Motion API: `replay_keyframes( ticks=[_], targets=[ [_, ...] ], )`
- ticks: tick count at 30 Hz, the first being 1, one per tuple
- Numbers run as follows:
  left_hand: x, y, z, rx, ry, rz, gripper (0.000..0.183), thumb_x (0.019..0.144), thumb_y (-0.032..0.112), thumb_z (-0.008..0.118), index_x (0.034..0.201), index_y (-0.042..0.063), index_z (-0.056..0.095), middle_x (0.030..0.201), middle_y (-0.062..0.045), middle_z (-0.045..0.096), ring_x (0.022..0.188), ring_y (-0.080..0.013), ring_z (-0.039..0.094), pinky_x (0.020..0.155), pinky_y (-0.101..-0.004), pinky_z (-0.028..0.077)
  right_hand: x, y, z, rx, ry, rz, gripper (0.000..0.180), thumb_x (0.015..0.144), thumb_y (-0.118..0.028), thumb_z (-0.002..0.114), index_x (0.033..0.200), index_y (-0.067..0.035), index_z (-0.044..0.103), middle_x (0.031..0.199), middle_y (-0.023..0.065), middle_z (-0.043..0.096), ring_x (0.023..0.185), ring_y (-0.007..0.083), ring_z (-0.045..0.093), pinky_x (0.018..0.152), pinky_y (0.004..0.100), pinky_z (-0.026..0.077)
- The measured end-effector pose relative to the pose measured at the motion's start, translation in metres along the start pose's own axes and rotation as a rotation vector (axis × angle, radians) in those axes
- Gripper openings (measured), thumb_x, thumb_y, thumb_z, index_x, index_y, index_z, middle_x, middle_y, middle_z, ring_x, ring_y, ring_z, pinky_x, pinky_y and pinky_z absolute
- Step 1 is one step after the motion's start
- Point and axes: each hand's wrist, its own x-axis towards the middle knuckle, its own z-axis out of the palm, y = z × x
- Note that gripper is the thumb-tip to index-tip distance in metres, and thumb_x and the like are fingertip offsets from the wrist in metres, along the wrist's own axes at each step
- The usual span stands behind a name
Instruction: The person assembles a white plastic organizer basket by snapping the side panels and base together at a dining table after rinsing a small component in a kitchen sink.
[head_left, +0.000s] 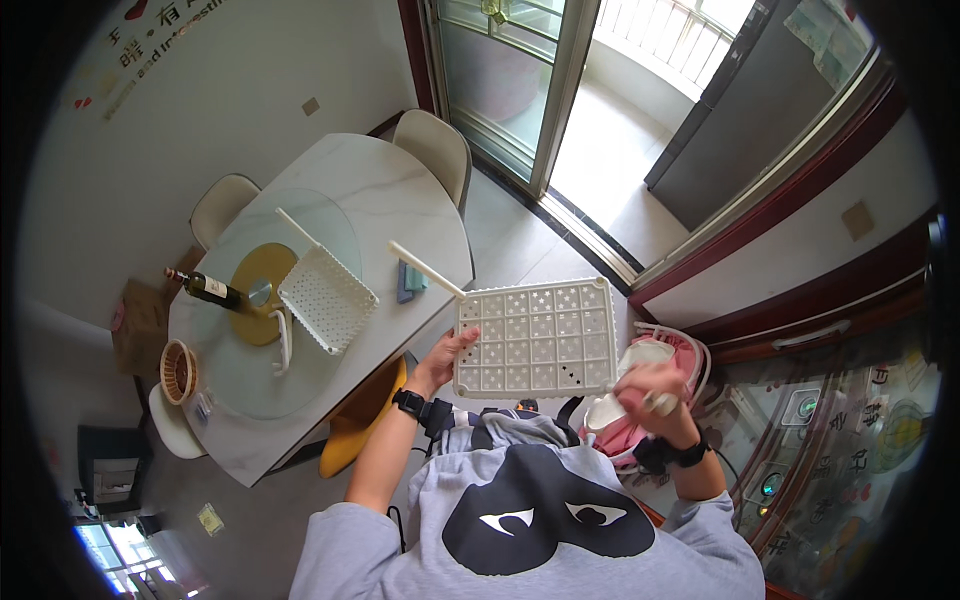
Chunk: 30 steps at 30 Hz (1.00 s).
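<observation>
A white plastic basket shelf (536, 337) with star-shaped holes is held before my body, its ribbed underside facing the camera. My left hand (448, 356) grips its left edge, thumb over the ribs. From its upper left corner sticks out a white plastic tube (425, 270). At the lower right corner my right hand (652, 394) is closed around another white tube (661, 405), seen nearly end-on and slightly blurred. On the table lies a second white basket shelf (328, 300) with one tube at its corner. White curved plastic pieces (282, 337) lie beside it.
The marble-look table (390, 180) at left carries a glass turntable, a wine bottle (202, 289), a wicker basket (178, 371) and blue-green sponges (411, 281). Chairs (435, 146) surround it. A pink and white folded item (675, 352) stands by the glass-fronted cabinet (810, 435) at right.
</observation>
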Motion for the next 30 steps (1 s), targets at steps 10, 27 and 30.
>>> replay_keyframes(
  ticks=[10,27,30],
  targets=[
    [-0.019,0.008,0.019,0.074,0.243,0.108,0.042,0.089,0.023,0.07,0.121,-0.003,0.056,0.109,-0.013,0.066,0.092,-0.0204,0.067,0.078,-0.0355,0.058,0.002,0.039,0.028,-0.349,0.342,0.07,0.035,0.088,-0.003,0.061,0.06,-0.004,0.039,0.049,0.0097,0.035,0.038,0.0207,0.037,0.041,0.0351,0.027],
    [-0.024,-0.02,0.035,-0.045,0.257,0.128,0.048,0.088,0.026,0.071,0.124,0.0,0.053,0.11,-0.01,0.065,0.096,-0.0195,0.066,0.084,-0.034,0.056,0.028,0.011,0.007,-0.39,0.19,0.036,0.04,0.089,-0.005,0.061,0.056,-0.004,0.037,0.046,0.0076,0.029,0.035,0.0196,0.033,0.039,0.0329,0.026],
    [-0.028,-0.016,0.022,-0.003,0.251,0.104,0.051,0.088,0.027,0.072,0.125,-0.001,0.052,0.11,-0.01,0.065,0.096,-0.0194,0.066,0.083,-0.0343,0.056,0.007,0.029,-0.004,-0.007,0.119,0.114,0.036,0.088,-0.003,0.061,0.059,-0.007,0.04,0.045,0.0045,0.036,0.037,0.0179,0.035,0.039,0.0319,0.029]
  ],
)
